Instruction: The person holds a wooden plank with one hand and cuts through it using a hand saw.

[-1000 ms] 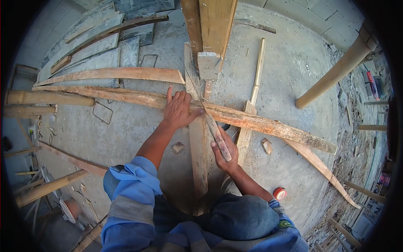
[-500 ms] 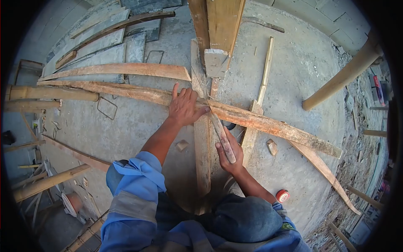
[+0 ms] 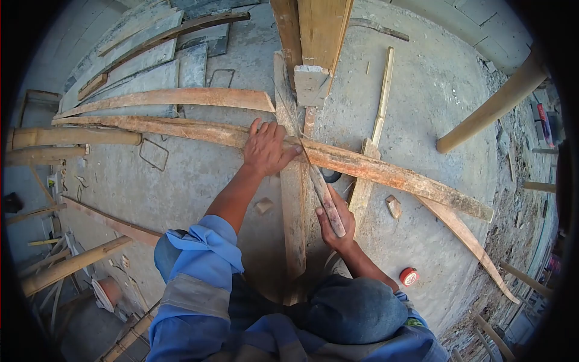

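One long board [image 3: 398, 174] stretches across a concrete floor [image 3: 428, 78], passing over two timbers, one near its middle [image 3: 293, 211] and one farther right [image 3: 362, 192], as a person works with two bare hands. The left hand [image 3: 264, 148] lies on the board, its fingers bent toward the far edge; whether they grip it cannot be told. The right hand [image 3: 339, 223] has its fingers wrapped around the handle of one thin-bladed tool [image 3: 325, 199], whose blade crosses the board just beside the left thumb. A second board [image 3: 175, 99] lies beyond the long board's left half, and one tapered strip [image 3: 465, 246] slants out from under its right half. Two small wood blocks, left [image 3: 263, 206] and right [image 3: 394, 207], rest on the floor; one red round case [image 3: 409, 276] sits near the right forearm.
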`<state>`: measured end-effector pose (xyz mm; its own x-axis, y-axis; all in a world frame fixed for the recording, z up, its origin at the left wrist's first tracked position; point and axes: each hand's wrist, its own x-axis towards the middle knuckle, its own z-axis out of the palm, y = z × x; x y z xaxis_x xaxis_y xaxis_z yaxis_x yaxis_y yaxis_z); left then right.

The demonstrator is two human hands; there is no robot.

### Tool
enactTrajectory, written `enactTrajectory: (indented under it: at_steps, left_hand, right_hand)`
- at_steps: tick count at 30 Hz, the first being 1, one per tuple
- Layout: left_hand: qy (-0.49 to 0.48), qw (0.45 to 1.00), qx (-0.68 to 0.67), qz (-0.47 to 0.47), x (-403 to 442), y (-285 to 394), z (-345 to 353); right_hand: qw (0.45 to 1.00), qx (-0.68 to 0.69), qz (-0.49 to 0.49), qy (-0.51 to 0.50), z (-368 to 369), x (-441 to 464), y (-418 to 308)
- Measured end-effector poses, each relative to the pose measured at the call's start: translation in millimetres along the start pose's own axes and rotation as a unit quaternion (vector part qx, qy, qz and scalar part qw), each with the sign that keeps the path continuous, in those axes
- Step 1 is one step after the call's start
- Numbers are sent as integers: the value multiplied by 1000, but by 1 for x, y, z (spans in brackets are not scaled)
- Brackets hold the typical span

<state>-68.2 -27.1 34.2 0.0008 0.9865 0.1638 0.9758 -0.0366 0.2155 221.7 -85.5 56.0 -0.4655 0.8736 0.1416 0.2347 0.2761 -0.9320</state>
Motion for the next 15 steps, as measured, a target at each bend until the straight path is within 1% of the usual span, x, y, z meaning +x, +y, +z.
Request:
enactTrajectory:
  at_steps: [1,2,4,5,6,9,10,13,15]
  left_hand:
    - [3,1000,-2,3,-1,2,-1]
    - [-18,1000,-14,-3,-1,3,-2]
    - [-55,998,-31,-18,0,-1,-5]
    - [-45,999,-20,-18,1,-3,-6]
    - [-38,999,-10,-17,1,-2,-4]
    - [-6,1000,-17,0,-3,2,-1]
    - [11,1000,-21,8,0,1,-1]
    - [15,1000,-21,12,0,2,-2]
    - [4,1000,-15,15,1,2,-3]
  right_hand:
    - [1000,-3,8,-3,-1,1,-1]
    - [1000,7,4,-1,-4,-6,1]
    - [998,41,38,-11,-20,-38,10]
    - [997,59,54,-17,-27,-52,14]
    - [997,50,53,-20,-32,-56,5]
    - [1000,0,17,-1,-21,-46,4]
    - [1000,-1,25,-4,-16,-30,3]
    - [999,20,-12,27,9,17,7]
    - [1000,24,8,11,5,16,4]
